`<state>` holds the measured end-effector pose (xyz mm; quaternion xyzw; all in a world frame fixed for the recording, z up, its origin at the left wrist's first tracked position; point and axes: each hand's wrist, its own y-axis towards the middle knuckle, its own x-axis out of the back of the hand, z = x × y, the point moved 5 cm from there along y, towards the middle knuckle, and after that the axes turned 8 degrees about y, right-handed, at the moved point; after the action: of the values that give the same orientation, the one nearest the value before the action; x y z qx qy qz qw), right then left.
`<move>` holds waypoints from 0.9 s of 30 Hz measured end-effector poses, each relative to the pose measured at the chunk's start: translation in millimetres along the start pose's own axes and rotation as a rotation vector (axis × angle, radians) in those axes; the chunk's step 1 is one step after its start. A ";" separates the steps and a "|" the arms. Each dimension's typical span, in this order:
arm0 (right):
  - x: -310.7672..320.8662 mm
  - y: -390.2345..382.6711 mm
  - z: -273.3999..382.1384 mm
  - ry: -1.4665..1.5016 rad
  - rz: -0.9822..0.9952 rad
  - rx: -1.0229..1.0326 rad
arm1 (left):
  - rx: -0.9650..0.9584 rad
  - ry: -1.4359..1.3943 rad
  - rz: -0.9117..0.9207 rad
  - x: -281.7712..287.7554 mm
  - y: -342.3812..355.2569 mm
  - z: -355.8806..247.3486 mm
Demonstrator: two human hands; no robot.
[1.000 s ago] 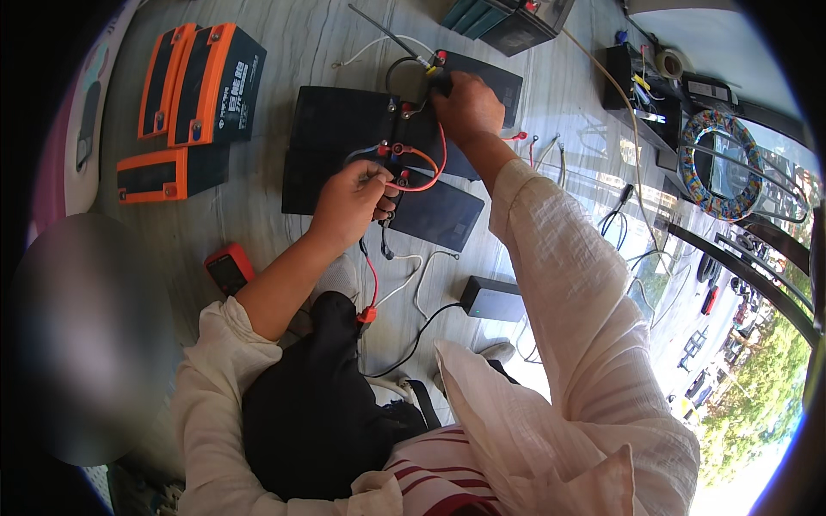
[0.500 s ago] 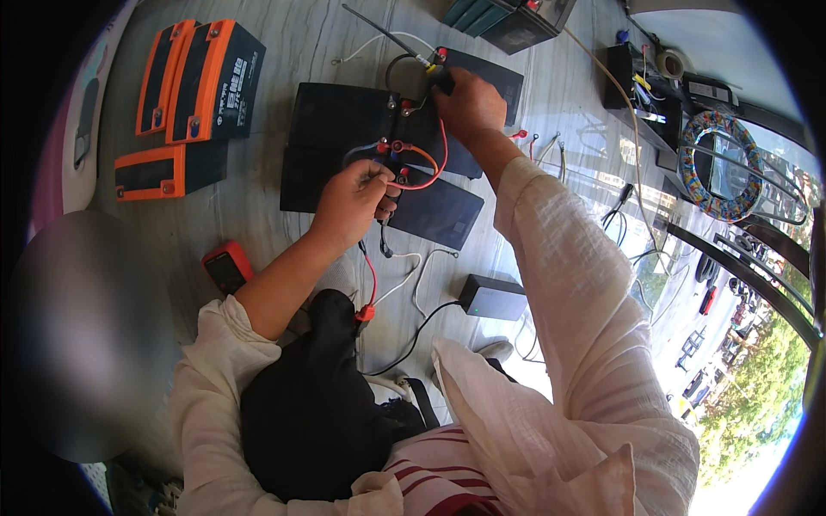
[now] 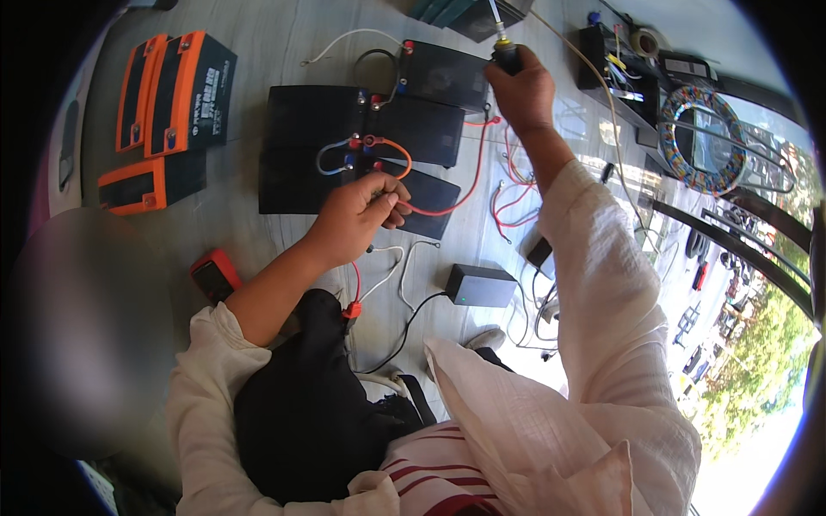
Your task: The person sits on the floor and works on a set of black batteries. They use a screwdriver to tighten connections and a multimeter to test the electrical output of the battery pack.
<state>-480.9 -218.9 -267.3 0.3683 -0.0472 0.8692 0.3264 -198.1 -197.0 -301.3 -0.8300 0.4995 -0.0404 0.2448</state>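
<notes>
My left hand (image 3: pixel 361 215) is closed in a pinch on a red cable (image 3: pixel 466 191), in front of several black batteries (image 3: pixel 314 116). From my fingers the cable bows right and up, its ringed end lying beside the right-hand batteries. My right hand (image 3: pixel 527 93), beyond the upper right battery (image 3: pixel 443 76), grips a screwdriver (image 3: pixel 505 55) with a black and yellow handle, its metal shaft pointing up and away. Short jumper wires link some terminals: a grey-blue one (image 3: pixel 321 162), an orange-red one (image 3: pixel 408 155) and a black loop (image 3: pixel 360 57).
Orange-and-black batteries (image 3: pixel 172 95) stand at the left. A red meter (image 3: pixel 215 273) lies near my left forearm. A black power adapter (image 3: pixel 482 285) with its cord sits right of centre. Loose red wires (image 3: pixel 516 215) and a white wire (image 3: pixel 353 34) lie on the floor.
My right hand has lifted off the batteries and moved up and right with the screwdriver. The red cable now swings out to the right. My left hand stays pinched on it.
</notes>
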 end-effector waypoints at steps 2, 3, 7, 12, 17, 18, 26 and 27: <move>31.4 6.8 -14.3 0.014 -0.039 -0.022 | -0.008 -0.011 0.091 -18.3 5.2 -5.1; 45.4 8.5 -24.1 0.085 -0.033 -0.078 | -0.012 -0.030 0.126 -30.8 9.0 -6.9; 78.4 0.9 -7.3 0.185 -0.055 -0.157 | -0.104 0.017 0.280 -77.6 8.3 -22.1; 75.3 -21.3 19.1 0.320 0.045 -0.297 | -0.132 0.334 0.408 -92.7 4.1 -11.9; 19.9 -43.4 11.9 0.099 0.156 -0.171 | -0.064 0.200 0.098 -41.6 -10.6 7.5; 5.5 -46.4 15.8 0.017 0.163 -0.137 | -0.083 0.183 0.033 -27.6 -16.1 13.0; -75.1 -40.5 24.3 -0.203 0.193 -0.246 | 0.057 0.021 -0.386 60.5 -86.9 54.8; -79.1 -38.1 20.9 -0.205 0.191 -0.236 | 0.098 0.035 -0.405 64.8 -95.3 60.8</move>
<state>-404.4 -237.9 -311.3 0.4078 -0.2166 0.8427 0.2767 -69.7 -193.4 -323.5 -0.8998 0.3238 -0.1273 0.2631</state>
